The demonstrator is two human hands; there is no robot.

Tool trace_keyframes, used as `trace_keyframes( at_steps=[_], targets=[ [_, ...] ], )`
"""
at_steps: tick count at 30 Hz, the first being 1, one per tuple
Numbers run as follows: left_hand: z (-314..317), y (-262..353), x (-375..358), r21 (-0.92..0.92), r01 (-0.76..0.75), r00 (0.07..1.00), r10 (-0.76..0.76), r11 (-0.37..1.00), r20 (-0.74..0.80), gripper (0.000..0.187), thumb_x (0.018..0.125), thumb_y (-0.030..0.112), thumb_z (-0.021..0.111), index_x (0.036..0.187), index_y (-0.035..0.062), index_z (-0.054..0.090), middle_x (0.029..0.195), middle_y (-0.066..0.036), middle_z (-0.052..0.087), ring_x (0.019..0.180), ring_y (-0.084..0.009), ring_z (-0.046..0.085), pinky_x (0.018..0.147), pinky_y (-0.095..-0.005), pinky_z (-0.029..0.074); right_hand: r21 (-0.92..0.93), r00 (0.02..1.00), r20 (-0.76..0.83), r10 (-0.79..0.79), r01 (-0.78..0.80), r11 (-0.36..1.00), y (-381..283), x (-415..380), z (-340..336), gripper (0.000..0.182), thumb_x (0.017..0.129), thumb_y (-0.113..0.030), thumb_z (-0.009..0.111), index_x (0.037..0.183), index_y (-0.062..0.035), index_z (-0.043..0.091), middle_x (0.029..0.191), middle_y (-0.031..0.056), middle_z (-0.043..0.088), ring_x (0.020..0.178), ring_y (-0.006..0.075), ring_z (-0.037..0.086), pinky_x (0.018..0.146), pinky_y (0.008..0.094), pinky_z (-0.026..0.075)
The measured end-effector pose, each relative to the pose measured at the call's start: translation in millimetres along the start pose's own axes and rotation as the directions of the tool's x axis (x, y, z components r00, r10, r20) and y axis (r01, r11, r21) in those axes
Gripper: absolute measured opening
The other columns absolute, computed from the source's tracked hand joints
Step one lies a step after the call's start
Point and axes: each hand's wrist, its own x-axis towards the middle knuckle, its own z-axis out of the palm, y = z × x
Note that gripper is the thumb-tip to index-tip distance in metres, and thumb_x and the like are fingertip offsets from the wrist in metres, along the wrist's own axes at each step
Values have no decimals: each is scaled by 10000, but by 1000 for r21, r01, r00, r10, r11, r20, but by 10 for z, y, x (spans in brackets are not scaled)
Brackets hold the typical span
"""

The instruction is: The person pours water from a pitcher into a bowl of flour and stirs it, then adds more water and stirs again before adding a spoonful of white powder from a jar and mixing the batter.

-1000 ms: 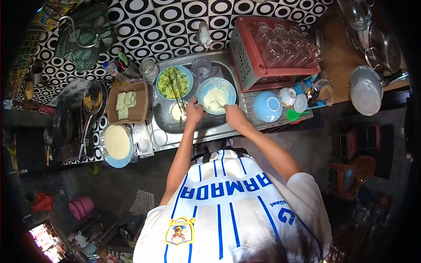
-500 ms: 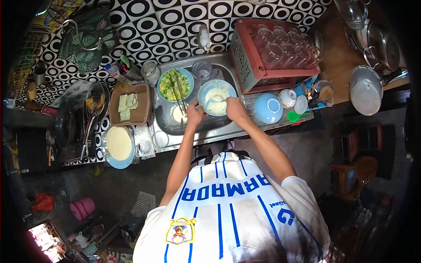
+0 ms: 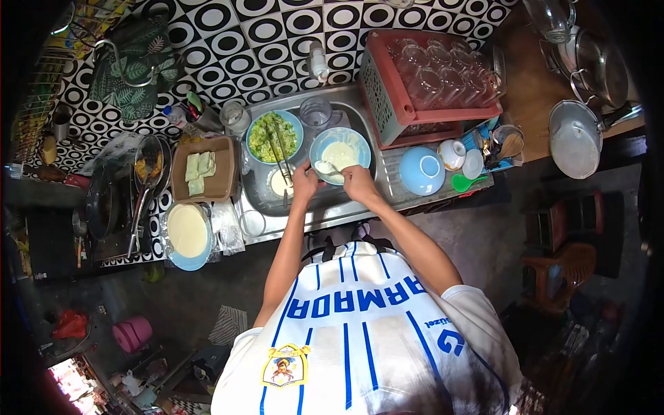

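A light blue bowl (image 3: 362, 144) with a creamy white mixture (image 3: 341, 153) is over the sink. My left hand (image 3: 305, 182) is closed on its near left rim. In my right hand (image 3: 358, 183) is a metal spoon (image 3: 334, 167), its head low in the left part of the bowl, with some of the white mixture on it. Just left stands a blue bowl of chopped green vegetables (image 3: 273, 138), with metal tongs (image 3: 280, 149) lying across it. Below the tongs' tips, beside my left hand, is a small dish of pale cream (image 3: 280, 182).
Folded pale wraps (image 3: 200, 168) lie in a brown tray (image 3: 223, 181). Left of the sink stands a plate of flat pale sheets (image 3: 187, 229). A red rack of glasses (image 3: 434, 83), an upturned blue bowl (image 3: 421, 171) and a green spoon (image 3: 466, 182) are to the right.
My right hand has shifted left and slightly down, bringing the spoon from the bowl's middle to its left side. My left hand stays at the rim.
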Motion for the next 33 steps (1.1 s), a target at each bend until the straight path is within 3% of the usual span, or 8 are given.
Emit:
trace_keyframes(
  at_steps=[3, 12, 16, 21, 25, 28, 29, 33],
  targets=[
    [28, -41, -19, 61, -137, 990, 139, 989, -20, 461, 951, -6, 460, 1401, -103, 461, 1187, -233, 650, 761, -219, 719, 588, -294, 623, -146, 999, 7, 31, -30, 989, 205, 157, -28, 237, 879, -117, 542, 906, 24, 731, 889, 295, 664, 891, 452, 661, 809, 474, 530],
    [-31, -157, 71, 149, -112, 993, 107, 982, 40, 511, 899, -41, 557, 1405, -48, 488, 1299, -211, 601, 911, -245, 713, 675, -322, 648, -392, 984, 170, -55, 119, 912, 320, 9, -493, 254, 894, -64, 495, 970, 19, 722, 911, 301, 673, 913, 463, 664, 809, 524, 528],
    [-86, -390, 273, 278, -233, 973, 225, 932, 59, 532, 876, -52, 580, 1401, -51, 492, 1309, -216, 598, 930, -253, 712, 678, -319, 648, -448, 941, 265, -210, 314, 837, -8, 462, -571, 276, 869, -38, 500, 1039, 12, 711, 922, 305, 676, 945, 467, 664, 826, 546, 527],
    [7, 26, -20, 173, -81, 997, 80, 982, 15, 543, 848, -64, 587, 1384, -63, 506, 1311, -224, 600, 957, -264, 710, 677, -320, 647, -467, 979, 152, -134, 190, 863, -18, 488, -740, 282, 871, -35, 500, 1067, 1, 700, 960, 306, 673, 952, 470, 663, 830, 555, 528],
    [-29, -428, 285, 372, -331, 922, 382, 867, -70, 544, 773, 30, 652, 1300, -85, 582, 1130, -261, 695, 915, -288, 734, 794, -363, 574, -443, 989, 148, -23, 87, 892, 337, 67, -333, 248, 873, -44, 517, 1025, -1, 708, 935, 304, 672, 943, 462, 663, 816, 547, 525],
    [-8, -408, 246, 326, -274, 951, 304, 905, -46, 537, 780, 0, 636, 1308, -80, 578, 1172, -250, 674, 888, -284, 734, 737, -353, 596, -319, 952, 258, -166, 246, 915, 136, 120, -433, 218, 879, -62, 524, 957, 24, 708, 879, 316, 658, 908, 457, 664, 789, 542, 518],
    [-12, -245, 165, 290, -214, 973, 230, 933, -22, 546, 789, -25, 622, 1329, -76, 560, 1219, -242, 651, 881, -275, 732, 692, -342, 615, -165, 965, 122, -231, 249, 954, 192, 236, -420, 197, 866, -73, 539, 883, 45, 697, 835, 324, 641, 867, 458, 662, 760, 543, 509],
    [-38, -318, 243, 291, -255, 965, 263, 922, 11, 528, 807, -55, 592, 1334, -71, 559, 1252, -233, 637, 867, -265, 730, 633, -325, 633, -366, 984, 2, -180, 168, 916, 166, 514, -556, 184, 840, -50, 529, 845, 46, 686, 842, 325, 645, 853, 483, 655, 758, 549, 515]
  ],
)
